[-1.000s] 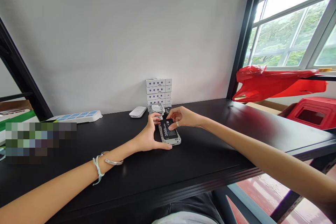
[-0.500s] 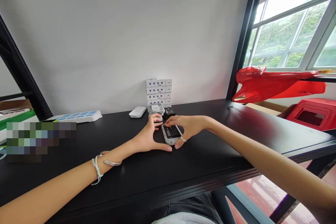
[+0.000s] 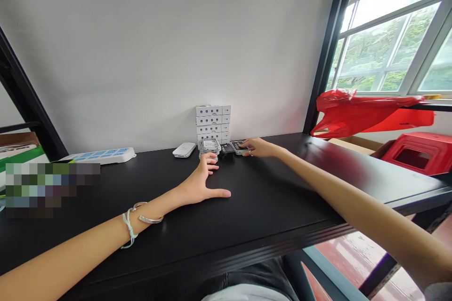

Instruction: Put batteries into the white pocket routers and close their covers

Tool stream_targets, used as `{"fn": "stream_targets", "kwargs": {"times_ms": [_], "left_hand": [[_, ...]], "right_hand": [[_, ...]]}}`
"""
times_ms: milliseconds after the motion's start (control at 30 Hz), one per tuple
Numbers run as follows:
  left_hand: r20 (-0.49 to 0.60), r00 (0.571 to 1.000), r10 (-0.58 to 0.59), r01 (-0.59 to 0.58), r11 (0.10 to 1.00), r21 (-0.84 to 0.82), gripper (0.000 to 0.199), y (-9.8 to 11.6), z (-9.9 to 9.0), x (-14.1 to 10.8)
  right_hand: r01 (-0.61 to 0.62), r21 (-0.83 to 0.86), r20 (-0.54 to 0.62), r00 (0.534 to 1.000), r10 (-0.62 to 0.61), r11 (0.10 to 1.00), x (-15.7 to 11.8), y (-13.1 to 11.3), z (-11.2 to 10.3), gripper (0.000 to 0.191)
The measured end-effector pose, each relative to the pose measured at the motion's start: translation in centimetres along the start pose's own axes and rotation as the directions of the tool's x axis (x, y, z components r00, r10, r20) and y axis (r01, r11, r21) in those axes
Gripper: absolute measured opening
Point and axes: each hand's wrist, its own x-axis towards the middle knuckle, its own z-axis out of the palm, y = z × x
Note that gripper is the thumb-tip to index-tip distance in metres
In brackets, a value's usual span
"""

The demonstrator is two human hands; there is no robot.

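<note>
My left hand (image 3: pixel 199 181) lies open on the black table (image 3: pixel 268 225), its fingertips at the near edge of a silver open casing with a white-labelled part inside (image 3: pixel 209 146). My right hand (image 3: pixel 260 147) reaches to the back of the table, its fingers gripping a small silver casing with a dark battery face (image 3: pixel 239 147). A black battery-like block (image 3: pixel 227 150) sits between the two casings, close beside both. The printing on these parts is too small to read here.
A stack of white boxes (image 3: pixel 213 122) stands against the wall behind the casings. Left of it lie a white power bank (image 3: pixel 184 150) and a white power strip (image 3: pixel 99 155). A red plastic bag (image 3: pixel 367 113) hangs at the right, beyond the table's end.
My right hand has carried the silver casing with the black 3000mAh battery back from the middle of the table to the wall side. My left hand has barely moved.
</note>
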Motion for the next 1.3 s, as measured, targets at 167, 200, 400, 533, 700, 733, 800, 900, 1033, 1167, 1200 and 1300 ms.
{"fn": "stream_targets", "kwargs": {"times_ms": [167,200,400,533,700,733,800,900,1033,1167,1200,1300], "left_hand": [[-0.012,1.0,0.01,-0.01,1.0,-0.011,0.088,-0.1,0.0,0.0],[-0.024,1.0,0.007,-0.007,1.0,-0.015,0.086,0.0,0.0,0.0],[-0.212,0.976,-0.053,0.058,0.998,0.017,0.038,0.4,-0.1,0.2],[-0.321,0.94,-0.111,0.123,0.992,0.017,0.022,0.5,-0.4,0.4],[-0.437,0.891,-0.12,0.154,0.987,0.043,0.032,0.3,-0.5,0.4],[-0.45,0.887,-0.105,0.145,0.988,0.056,0.04,0.2,-0.5,0.4],[-0.416,0.907,-0.058,0.1,0.992,0.079,0.057,0.2,-0.4,0.3],[-0.233,0.972,0.019,0.0,0.997,0.079,0.077,0.2,-0.2,0.1],[-0.047,0.998,0.031,-0.029,0.998,0.05,0.089,0.2,-0.1,-0.1],[-0.055,0.998,0.021,-0.019,0.999,0.037,0.09,0.0,-0.1,-0.1],[-0.056,0.998,0.02,-0.018,0.999,0.033,0.09,-0.1,-0.2,-0.1],[-0.041,0.999,0.005,-0.003,0.999,0.031,0.091,-0.2,-0.2,-0.1]], "right_hand": [[0.037,-0.224,-0.207,0.975,-0.084,0.974,0.6,-1.3,1.9,0.032],[0.044,-0.241,-0.252,0.962,-0.106,0.97,0.7,-2.1,1.9,0.028],[-0.164,-0.125,-0.306,0.945,0.119,0.978,3.5,-8.1,2.4,0.04],[-0.228,-0.058,-0.197,0.957,0.212,0.972,5.6,-9.7,3.1,0.028],[-0.15,-0.078,-0.224,0.966,0.129,0.986,2.6,-9.5,2.5,0.028],[-0.131,-0.089,-0.231,0.967,0.108,0.987,1.3,-9.6,2.4,0.03],[-0.103,-0.122,-0.233,0.97,0.073,0.987,-1.5,-9.9,2.7,0.033],[-0.135,-0.172,-0.2,0.975,0.1,0.976,-5.1,-10.4,4.2,0.034],[-0.129,-0.169,-0.137,0.985,0.106,0.977,-6.2,-10.4,5.3,0.039],[-0.164,-0.032,-0.135,0.978,0.159,0.986,-2.8,-8.6,3.1,0.044],[-0.198,0.002,-0.18,0.964,0.196,0.98,-1.7,-8.0,2.5,0.038],[-0.276,0.173,-0.147,0.942,0.301,0.946,1.3,-6.2,1.6,0.031]]}}
